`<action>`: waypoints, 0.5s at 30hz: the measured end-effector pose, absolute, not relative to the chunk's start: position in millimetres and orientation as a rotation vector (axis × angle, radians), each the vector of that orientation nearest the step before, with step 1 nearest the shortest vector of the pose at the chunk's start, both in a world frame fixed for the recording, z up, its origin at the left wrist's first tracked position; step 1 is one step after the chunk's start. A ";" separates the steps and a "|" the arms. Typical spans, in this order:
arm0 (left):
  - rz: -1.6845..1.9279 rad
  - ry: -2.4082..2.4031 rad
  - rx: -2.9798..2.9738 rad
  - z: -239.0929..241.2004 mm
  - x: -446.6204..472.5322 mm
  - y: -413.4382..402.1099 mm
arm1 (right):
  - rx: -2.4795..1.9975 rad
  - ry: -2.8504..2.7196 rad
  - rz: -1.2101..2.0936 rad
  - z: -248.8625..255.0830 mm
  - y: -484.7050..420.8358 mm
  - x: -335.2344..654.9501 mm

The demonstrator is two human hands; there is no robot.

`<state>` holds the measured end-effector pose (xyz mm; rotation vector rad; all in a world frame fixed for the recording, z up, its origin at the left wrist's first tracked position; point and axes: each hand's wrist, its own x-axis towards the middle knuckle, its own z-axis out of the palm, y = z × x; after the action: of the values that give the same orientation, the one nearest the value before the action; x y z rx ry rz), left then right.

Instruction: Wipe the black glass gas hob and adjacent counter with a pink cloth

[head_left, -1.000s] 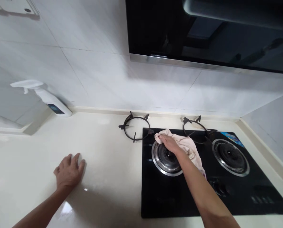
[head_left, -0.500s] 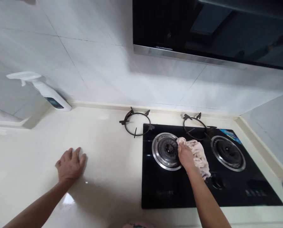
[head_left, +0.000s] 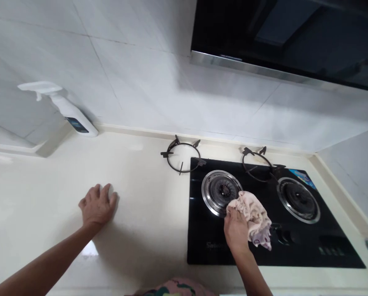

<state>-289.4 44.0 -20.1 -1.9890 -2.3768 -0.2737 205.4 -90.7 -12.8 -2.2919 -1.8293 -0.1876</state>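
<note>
My right hand (head_left: 236, 230) grips a crumpled pale pink cloth (head_left: 254, 218) and presses it on the black glass hob (head_left: 264, 255), just at the near right rim of the left burner (head_left: 219, 190). The right burner (head_left: 297, 200) lies uncovered further right. My left hand (head_left: 98, 204) rests palm down on the cream countertop (head_left: 140, 213), fingers together and curled slightly, holding nothing.
Two black pan supports sit off the burners: one (head_left: 183, 156) on the counter behind the hob's left corner, one (head_left: 259, 164) on the hob's back edge. A white spray bottle (head_left: 63, 107) leans against the tiled wall at the left. A black range hood (head_left: 288, 37) hangs above.
My right hand has drawn the cloth from the far side of the left burner, across it, toward the hob's near middle. My left hand has stayed on the counter.
</note>
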 end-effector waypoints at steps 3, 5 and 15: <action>-0.234 -2.367 -1.976 -21.6 -289.3 43.1 | -2.249 -1.928 -0.126 -4.0 -89.1 192.4; -0.221 -2.369 -1.974 -21.7 -289.0 42.9 | -2.215 -2.002 -0.090 0.2 -82.5 180.6; -0.312 -2.379 -1.996 -21.8 -288.6 41.7 | -2.234 -2.132 -0.001 6.9 12.8 126.3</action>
<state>-288.6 41.7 -21.8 -1.9959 -2.3788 -0.3120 126.3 12.8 6.9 -2.2341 -2.1319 -0.0009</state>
